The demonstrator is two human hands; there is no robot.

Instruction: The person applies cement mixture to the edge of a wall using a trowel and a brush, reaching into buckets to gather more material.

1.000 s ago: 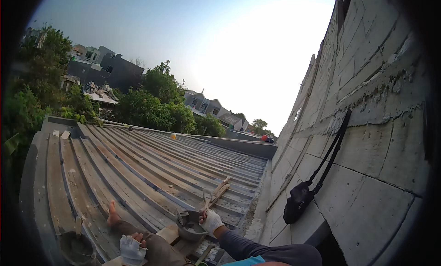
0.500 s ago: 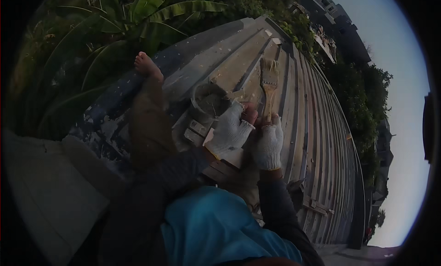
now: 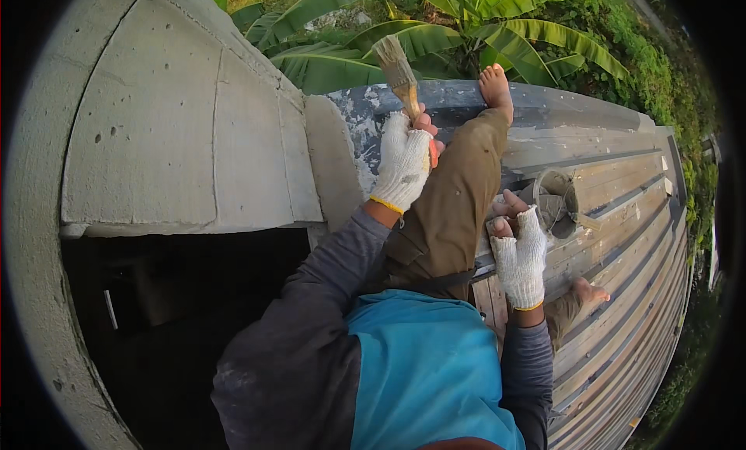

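Note:
My left hand (image 3: 402, 162), in a white fingerless glove, is closed round the wooden handle of a paintbrush (image 3: 396, 73), bristles raised upward; a small orange thing shows by its fingers, too indistinct to name. My right hand (image 3: 519, 259), also gloved, has its bent fingers apart, with nothing visible in them, beside my knee and just below a grey bucket (image 3: 571, 187) that has a stick across its rim. My legs (image 3: 458, 201) in brown trousers, feet bare, rest on the corrugated roof (image 3: 622, 310).
A concrete block wall (image 3: 140, 139) stands at my left, with a dark opening (image 3: 171, 310) beneath it. The roof's painted, flaking edge (image 3: 365, 100) drops off toward banana plants (image 3: 528, 38) and other greenery ahead and along the right.
The view has swung from the rooftops down to the wall and roof edge. The brush has passed from my right hand to my left, and my hands have moved apart.

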